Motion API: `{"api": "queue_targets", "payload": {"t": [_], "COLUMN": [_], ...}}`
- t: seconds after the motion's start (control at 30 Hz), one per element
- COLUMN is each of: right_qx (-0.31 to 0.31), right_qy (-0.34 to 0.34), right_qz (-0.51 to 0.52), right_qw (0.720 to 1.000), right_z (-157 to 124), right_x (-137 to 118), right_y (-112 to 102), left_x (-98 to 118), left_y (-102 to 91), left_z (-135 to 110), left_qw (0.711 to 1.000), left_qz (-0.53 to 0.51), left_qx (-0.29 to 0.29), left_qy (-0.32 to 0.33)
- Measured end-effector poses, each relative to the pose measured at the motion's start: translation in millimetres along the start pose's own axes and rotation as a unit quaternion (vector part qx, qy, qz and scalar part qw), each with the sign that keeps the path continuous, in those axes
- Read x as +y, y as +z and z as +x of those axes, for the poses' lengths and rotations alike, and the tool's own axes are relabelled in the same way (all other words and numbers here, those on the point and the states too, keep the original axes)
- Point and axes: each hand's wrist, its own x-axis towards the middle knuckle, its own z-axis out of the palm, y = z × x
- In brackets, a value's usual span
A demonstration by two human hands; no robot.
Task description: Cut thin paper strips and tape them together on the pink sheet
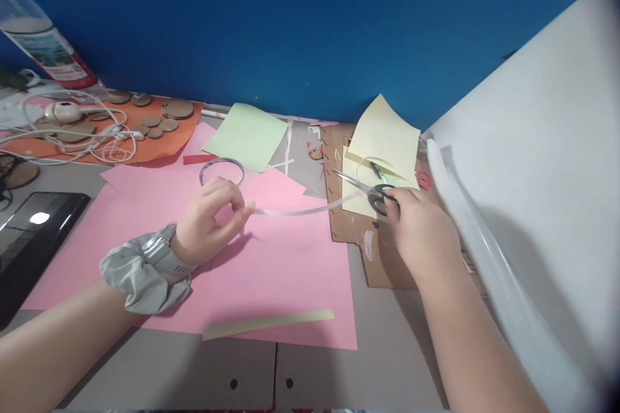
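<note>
My left hand hovers over a large pink sheet, fingers pinched on the end of a clear tape strip that stretches right. A tape roll lies just behind this hand. On its wrist are a watch and a grey scrunchie. My right hand rests on brown cardboard, fingers closed on the black handles of scissors. The blades point left, over pale yellow paper.
A light green sheet lies behind the pink one, a green paper strip near its front edge. At the left are orange paper with cardboard discs, white cables, a plastic bottle and a dark tablet. A white board leans at the right.
</note>
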Motion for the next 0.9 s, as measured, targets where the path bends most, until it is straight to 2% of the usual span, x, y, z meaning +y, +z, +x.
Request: {"api": "queue_targets", "payload": {"t": [0.1,0.2,0.3,0.4,0.47,0.57,0.8,0.9], "right_qx": [-0.001,-0.065,-0.107,-0.145,-0.161,-0.153,-0.125,-0.120], "right_qy": [-0.021,-0.112,-0.219,-0.274,-0.271,-0.248,-0.150,-0.146], "right_qz": [0.127,0.295,0.325,0.312,0.308,0.317,0.294,0.279], "right_qw": [0.992,0.947,0.914,0.898,0.898,0.903,0.936,0.942], "right_z": [-2.8,-10.0,-17.0,-20.1,-20.3,-19.2,-15.0,-14.4], "right_x": [-11.6,-28.3,-45.1,-57.3,-61.3,-61.6,-55.1,-53.4], "right_y": [-2.3,-1.6,1.3,2.8,2.2,-0.3,-6.2,-6.4], "left_x": [0.1,0.0,-0.4,-1.0,-1.3,-1.4,-1.0,-0.9], "left_y": [1.0,0.9,0.1,0.1,0.5,0.7,-0.6,-0.4], "left_z": [0.3,0.1,-1.1,-2.5,-3.0,-3.1,-2.7,-2.9], "left_qw": [1.000,0.998,0.992,0.986,0.984,0.987,0.995,0.995], "left_qz": [-0.012,-0.027,-0.049,-0.056,-0.053,-0.046,-0.007,-0.002], "left_qx": [-0.018,-0.050,-0.097,-0.126,-0.129,-0.116,-0.098,-0.096], "left_qy": [0.003,0.018,0.057,0.098,0.111,0.102,0.032,0.010]}}
